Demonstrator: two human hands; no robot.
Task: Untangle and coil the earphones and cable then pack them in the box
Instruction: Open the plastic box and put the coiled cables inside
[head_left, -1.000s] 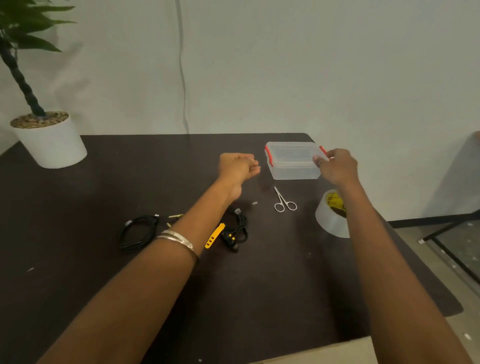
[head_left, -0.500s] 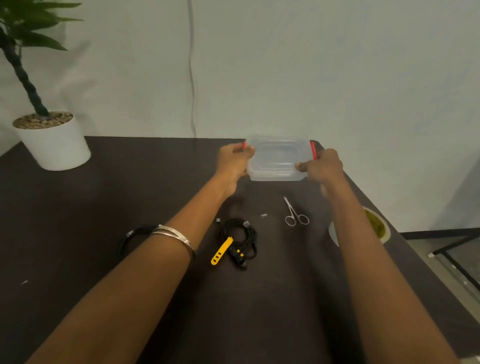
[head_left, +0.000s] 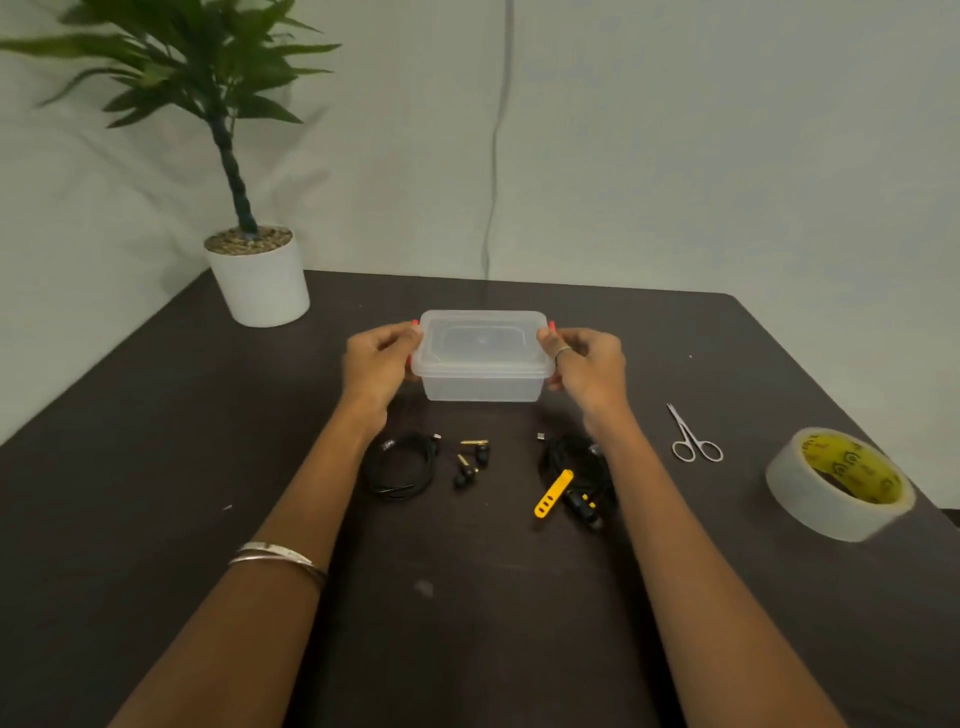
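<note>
A clear plastic box (head_left: 483, 358) with its lid on and red side clips sits at the middle of the dark table. My left hand (head_left: 382, 361) grips its left end and my right hand (head_left: 587, 364) grips its right end, fingers curled at the clips. In front of the box lie coiled black earphones (head_left: 402, 465) with their black and gold earbuds (head_left: 470, 462) loose beside them. To the right lies a coiled black cable (head_left: 576, 475) with a yellow strap (head_left: 553, 493), partly hidden by my right forearm.
Small scissors (head_left: 693, 436) and a roll of tape (head_left: 839, 483) lie at the right, near the table's edge. A potted plant (head_left: 257, 275) stands at the back left corner. A thin cord hangs down the wall behind the table (head_left: 156, 467).
My left hand reached over and took hold of the box's left end; both hands brought the box from the back right to the table's middle, behind the earphones and cable. The view shifted.
</note>
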